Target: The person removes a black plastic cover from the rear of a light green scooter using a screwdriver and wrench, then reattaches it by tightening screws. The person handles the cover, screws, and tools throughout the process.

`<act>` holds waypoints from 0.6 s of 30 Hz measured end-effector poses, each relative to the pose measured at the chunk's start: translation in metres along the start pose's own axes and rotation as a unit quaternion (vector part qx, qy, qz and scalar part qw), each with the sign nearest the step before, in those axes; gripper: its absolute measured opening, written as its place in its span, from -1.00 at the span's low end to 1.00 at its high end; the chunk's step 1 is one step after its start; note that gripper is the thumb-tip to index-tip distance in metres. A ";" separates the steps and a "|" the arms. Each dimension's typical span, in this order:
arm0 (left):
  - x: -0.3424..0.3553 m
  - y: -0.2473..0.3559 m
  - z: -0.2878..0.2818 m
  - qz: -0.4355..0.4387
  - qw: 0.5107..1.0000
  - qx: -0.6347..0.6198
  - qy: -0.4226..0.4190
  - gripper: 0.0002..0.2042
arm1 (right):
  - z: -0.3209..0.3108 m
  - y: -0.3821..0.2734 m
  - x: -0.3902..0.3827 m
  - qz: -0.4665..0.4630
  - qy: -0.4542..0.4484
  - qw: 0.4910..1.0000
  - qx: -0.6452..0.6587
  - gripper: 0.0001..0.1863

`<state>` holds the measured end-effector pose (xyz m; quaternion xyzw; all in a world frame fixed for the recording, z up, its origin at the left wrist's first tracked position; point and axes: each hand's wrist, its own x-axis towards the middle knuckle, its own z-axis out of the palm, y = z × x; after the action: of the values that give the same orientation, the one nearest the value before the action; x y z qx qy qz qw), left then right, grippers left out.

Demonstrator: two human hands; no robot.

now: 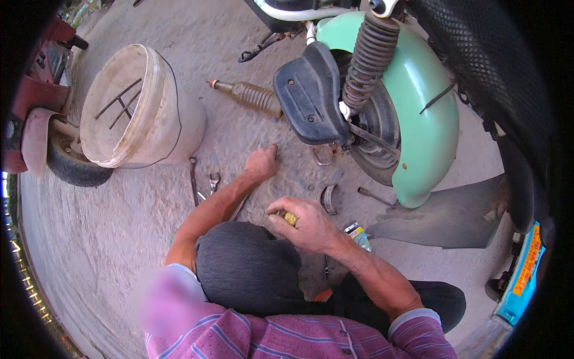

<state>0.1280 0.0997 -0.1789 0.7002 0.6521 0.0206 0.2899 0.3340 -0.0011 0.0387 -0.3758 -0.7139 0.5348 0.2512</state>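
My left hand (261, 163) is low over the concrete, left of the scooter's rear wheel. Its fingers are curled closed, and whatever they may hold is hidden. Nearer to me, by my knee, my right hand (305, 222) is closed around a small yellow knobby piece (290, 218), perhaps a tool handle; most of it is covered by the fingers. Ahead of both hands stands the scooter's rear end, with a mint-green fender (427, 113), a rusty spring shock absorber (371, 60) and a black plastic casing (311, 96). A curved metal brake shoe-like piece (328, 199) lies beyond my right hand.
A dirty white bucket (155, 107) stands at left, beside a red vehicle's wheel (75, 158). On the ground are a ribbed brown bottle (254, 97), a wrench (213, 181), a long-handled tool (373, 195), a small box (357, 235) and a dark mud flap (445, 218).
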 end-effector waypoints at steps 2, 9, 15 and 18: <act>0.002 0.002 -0.019 0.009 0.999 -0.049 0.008 -0.68 | -0.002 0.001 -0.003 0.009 0.000 1.000 0.001 -0.74; -0.033 0.070 -0.181 0.121 0.888 -0.423 0.137 -0.88 | -0.003 0.009 -0.003 0.040 0.006 0.999 0.003 -0.72; -0.037 0.156 -0.226 0.242 0.963 -0.102 0.064 -0.75 | 0.002 0.013 0.003 0.004 0.013 1.000 -0.010 -0.71; -0.022 0.167 -0.230 0.258 0.965 -0.043 -0.010 -0.78 | 0.003 0.014 0.003 0.000 0.013 1.000 -0.008 -0.71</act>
<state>0.1814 0.1695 0.0926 0.8317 0.4451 0.1152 0.3111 0.3338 0.0021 0.0246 -0.3843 -0.7149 0.5243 0.2577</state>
